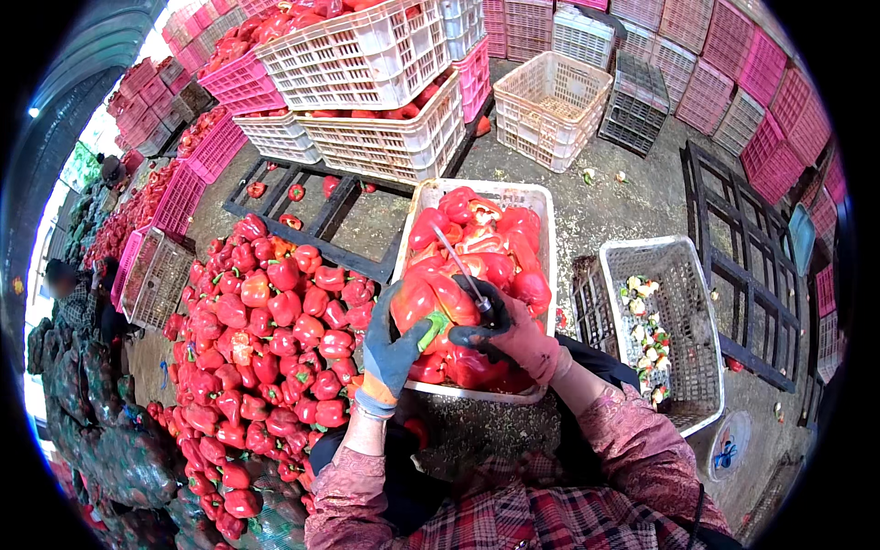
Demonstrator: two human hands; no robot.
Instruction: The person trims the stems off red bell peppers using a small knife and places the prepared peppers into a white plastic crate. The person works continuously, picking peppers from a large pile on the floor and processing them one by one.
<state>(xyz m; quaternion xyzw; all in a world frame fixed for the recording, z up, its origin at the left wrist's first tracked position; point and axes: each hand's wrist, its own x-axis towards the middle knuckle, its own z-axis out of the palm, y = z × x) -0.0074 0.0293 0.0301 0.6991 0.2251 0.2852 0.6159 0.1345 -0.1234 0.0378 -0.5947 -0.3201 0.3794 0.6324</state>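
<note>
Gloved in blue and orange, my left hand (393,344) holds a red bell pepper (430,297) with its green stem turned toward me. My right hand (505,326), in a dark and red glove, grips a knife (459,265) by its dark handle; the thin blade points up and away over the peppers. Both hands are above a white plastic crate (547,227) filled with red peppers, some of them cut open. A large heap of whole red bell peppers (275,344) lies to the left of the crate.
A white crate (705,344) with cut pepper cores stands at right, near a round tub (730,440). Stacked crates of peppers (357,62) rest on a dark pallet (330,213) ahead. Another pallet (746,275) lies at far right. A person (75,295) is at far left.
</note>
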